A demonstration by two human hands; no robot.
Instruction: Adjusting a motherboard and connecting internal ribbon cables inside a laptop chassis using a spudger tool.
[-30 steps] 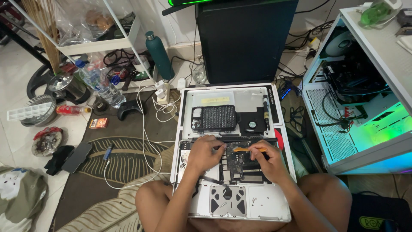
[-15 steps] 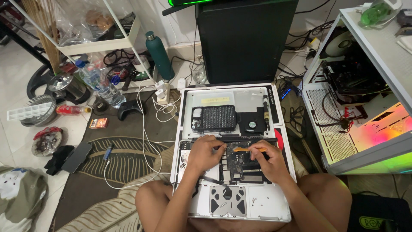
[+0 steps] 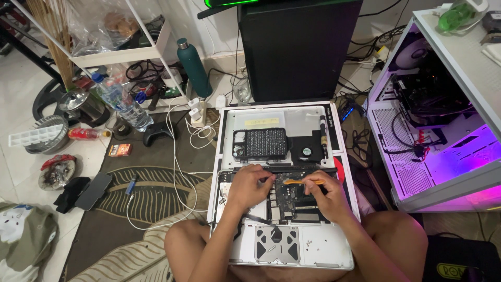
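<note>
Opened silver laptop lying bottom-up on crossed legs, bare circuit board and trackpad underside exposed. Bottom cover already off, laid flat just beyond the chassis and serving as a tray: black screwdriver bit set, a removed black fan and a screwdriver resting on it. Left hand curled, fingertips pressed on the board near its upper middle, pinching or steadying something small (exact contact hidden by the fingers). Right hand closed around an orange pry tool, tip angled left toward the left fingertips, over the board's top edge. Judged stage: disassembly well under way, with cover and fan out; board itself seated in the chassis, so connector or component release in hand and the board not yet lifted. Black battery area low left partly covered by the left forearm, state not readable. Surroundings: white charger cable looping over the patterned rug, game controller, teal bottle, black tower behind, lit open desktop case at right.
</note>
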